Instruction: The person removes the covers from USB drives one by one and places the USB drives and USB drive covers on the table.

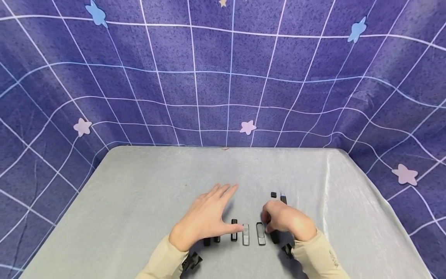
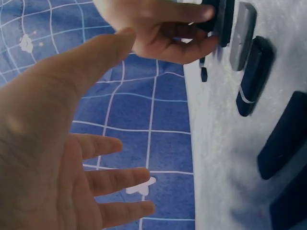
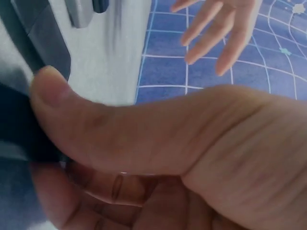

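My right hand (image 1: 287, 217) pinches the black USB flash drive (image 1: 274, 237) at the right end of a row on the cloth. In the right wrist view, the thumb and curled fingers meet at its dark end (image 3: 21, 129). My left hand (image 1: 205, 217) hovers over the row's left part, its fingers spread and holding nothing. Below its thumb lie a silver flash drive (image 1: 246, 237) and a black one (image 1: 234, 230). A dark-framed silver drive (image 1: 260, 233) sits beside the right hand. Two dark drives (image 1: 217, 239) are partly hidden under the left hand.
Beyond the right hand lie a small black cap (image 1: 273, 194) and a black USB stick with a bare blue plug (image 1: 283, 198). A grey cloth (image 1: 146, 186) covers the table, and a purple-blue gridded curtain (image 1: 212, 89) hangs behind it.
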`<state>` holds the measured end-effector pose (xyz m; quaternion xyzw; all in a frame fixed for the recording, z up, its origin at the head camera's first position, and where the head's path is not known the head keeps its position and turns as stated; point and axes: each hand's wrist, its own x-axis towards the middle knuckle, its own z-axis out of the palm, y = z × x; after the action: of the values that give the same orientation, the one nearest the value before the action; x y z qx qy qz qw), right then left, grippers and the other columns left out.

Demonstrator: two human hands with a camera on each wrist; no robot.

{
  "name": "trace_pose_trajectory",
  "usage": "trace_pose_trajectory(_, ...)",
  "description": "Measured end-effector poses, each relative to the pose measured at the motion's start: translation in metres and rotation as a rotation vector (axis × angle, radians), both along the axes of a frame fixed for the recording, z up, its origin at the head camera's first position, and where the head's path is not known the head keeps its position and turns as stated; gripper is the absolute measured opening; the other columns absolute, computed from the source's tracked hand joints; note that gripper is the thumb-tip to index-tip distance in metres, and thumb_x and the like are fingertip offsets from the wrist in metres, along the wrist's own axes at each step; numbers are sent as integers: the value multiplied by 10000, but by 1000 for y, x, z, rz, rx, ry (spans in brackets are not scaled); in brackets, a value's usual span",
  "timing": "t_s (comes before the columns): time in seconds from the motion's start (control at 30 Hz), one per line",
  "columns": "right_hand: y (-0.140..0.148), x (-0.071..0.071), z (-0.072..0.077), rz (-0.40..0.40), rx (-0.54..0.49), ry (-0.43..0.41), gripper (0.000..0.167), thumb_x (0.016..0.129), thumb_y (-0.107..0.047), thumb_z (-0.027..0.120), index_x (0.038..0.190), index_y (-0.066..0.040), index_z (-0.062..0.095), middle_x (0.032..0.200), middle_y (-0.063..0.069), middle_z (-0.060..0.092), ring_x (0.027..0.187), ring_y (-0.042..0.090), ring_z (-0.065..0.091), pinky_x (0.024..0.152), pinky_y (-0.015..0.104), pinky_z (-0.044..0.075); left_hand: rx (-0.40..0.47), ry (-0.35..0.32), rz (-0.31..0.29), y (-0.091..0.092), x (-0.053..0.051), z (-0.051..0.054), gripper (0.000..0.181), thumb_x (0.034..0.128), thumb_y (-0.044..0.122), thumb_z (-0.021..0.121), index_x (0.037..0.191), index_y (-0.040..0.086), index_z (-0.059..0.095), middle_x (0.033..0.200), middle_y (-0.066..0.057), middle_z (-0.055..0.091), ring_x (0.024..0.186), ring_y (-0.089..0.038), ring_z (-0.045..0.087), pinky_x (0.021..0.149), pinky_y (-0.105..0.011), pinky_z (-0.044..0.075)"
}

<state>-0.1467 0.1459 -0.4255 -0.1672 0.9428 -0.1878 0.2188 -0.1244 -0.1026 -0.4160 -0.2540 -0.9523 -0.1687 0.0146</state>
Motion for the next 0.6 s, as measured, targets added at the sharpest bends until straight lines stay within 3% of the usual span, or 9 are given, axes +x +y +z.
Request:
trace_pose_trajectory(0.1, 4, -1, 3, 41, -55, 27, 187, 775, -46, 863, 748, -148, 708, 745, -63, 629, 725, 110, 551, 710, 307, 505, 2, -34, -27, 0, -1, -4, 1064, 784, 771, 698, 1625, 246, 312, 1603, -94, 446, 1475, -423, 402, 1066, -656, 443)
trace_pose_trajectory(0.23, 11, -4, 7, 99, -167, 125, 119, 835, -98, 820, 782, -131, 718, 763, -79, 668, 715, 58, 543, 688, 255, 489, 16, -45, -51, 0, -3, -5, 1050, 791, 796, 671, 1617, 241, 336, 1594, -46, 466, 1465, -344, 442, 1098, -595, 450)
trace_pose_trajectory(0.4, 16, -9, 14, 74, -321, 227, 96, 852, -95, 800, 836, -98, 706, 782, -56, 682, 711, 41, 554, 672, 233, 505, 86, -87, -116, 0, -4, -4, 991, 822, 793, 643, 1604, 248, 368, 1559, 8, 512, 1391, -207, 540, 1117, -434, 476)
trace_pose_trajectory(0.6, 11, -7, 20, 40, -477, 272, 73, 868, -135, 801, 875, -138, 728, 801, -80, 729, 723, 27, 638, 704, 236, 556, 138, -63, -169, 2, -5, -9, 877, 901, 738, 598, 1569, 193, 438, 1457, -9, 613, 1291, -176, 623, 1056, -396, 526)
